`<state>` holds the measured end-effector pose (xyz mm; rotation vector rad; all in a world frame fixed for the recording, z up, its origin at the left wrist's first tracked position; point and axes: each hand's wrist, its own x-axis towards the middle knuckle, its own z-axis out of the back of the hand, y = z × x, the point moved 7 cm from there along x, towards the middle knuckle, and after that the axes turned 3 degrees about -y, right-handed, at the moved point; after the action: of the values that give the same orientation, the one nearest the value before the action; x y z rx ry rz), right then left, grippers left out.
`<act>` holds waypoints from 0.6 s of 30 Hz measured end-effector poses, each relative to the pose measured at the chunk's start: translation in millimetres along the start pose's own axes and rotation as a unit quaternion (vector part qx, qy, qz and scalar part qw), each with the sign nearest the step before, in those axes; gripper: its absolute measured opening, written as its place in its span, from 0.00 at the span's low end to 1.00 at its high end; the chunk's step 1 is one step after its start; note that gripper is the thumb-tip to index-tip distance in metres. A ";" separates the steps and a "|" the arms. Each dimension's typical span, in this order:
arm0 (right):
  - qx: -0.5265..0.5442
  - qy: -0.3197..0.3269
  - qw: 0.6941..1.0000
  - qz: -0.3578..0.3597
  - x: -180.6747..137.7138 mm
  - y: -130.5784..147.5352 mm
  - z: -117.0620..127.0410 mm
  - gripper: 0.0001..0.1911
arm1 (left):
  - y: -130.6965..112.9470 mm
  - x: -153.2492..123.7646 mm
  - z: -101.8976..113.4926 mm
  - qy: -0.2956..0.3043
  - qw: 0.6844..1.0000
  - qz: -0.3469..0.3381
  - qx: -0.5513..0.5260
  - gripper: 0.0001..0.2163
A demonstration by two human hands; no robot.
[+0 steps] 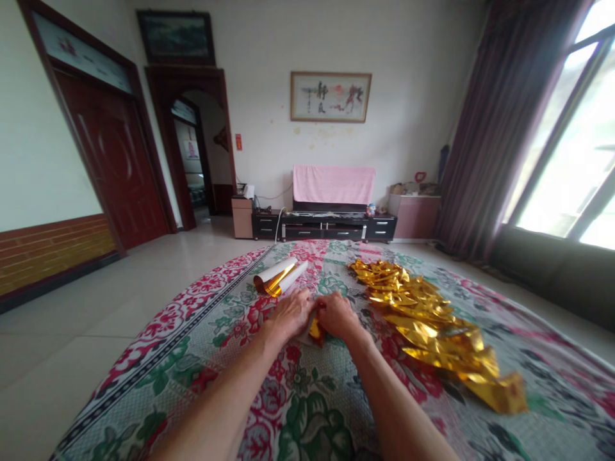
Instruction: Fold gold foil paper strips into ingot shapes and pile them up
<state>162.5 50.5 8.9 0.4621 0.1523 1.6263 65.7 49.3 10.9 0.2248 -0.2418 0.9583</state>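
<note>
A small sheet of gold foil paper lies between my hands, close above the flowered cloth. My left hand has its fingers bent and pressed onto the sheet's far left part. From the other side, my right hand pinches the sheet's upper edge, the fingertips of both hands nearly meeting. The backs of my hands cover much of the sheet. Just beyond my left hand rests a curled stack of gold paper with a white back. Right of my right hand stretches a long heap of folded gold foil pieces.
A flowered cloth covers the surface under my hands. Farther off stand a low black TV cabinet and a television draped with a pink cloth. A dark curtain hangs by the window at right; a red door is at left.
</note>
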 end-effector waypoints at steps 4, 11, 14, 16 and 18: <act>-0.002 0.004 1.000 0.018 -1.8 3.6 1.5 0.16 | 2.2 -0.3 -0.7 -0.007 0.999 -0.016 -0.044 0.14; -0.022 0.011 0.999 0.023 -1.5 1.8 1.5 0.15 | 7.0 -0.1 -2.5 -0.009 0.995 -0.042 -0.086 0.13; -0.020 0.005 0.999 0.029 -2.0 3.4 2.0 0.15 | 8.3 0.2 -2.9 0.003 0.996 -0.039 -0.080 0.14; -0.020 -0.018 0.999 0.018 -3.1 3.8 4.0 0.16 | 8.1 -0.2 -2.1 0.013 0.996 -0.036 -0.075 0.14; -0.022 -0.049 0.999 -0.006 -4.5 3.1 5.7 0.18 | 6.2 -1.2 0.3 0.021 0.997 -0.039 -0.069 0.14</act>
<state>162.0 44.8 14.4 0.5053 0.0450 1.5892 59.9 51.7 11.3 0.0864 -0.2576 0.8644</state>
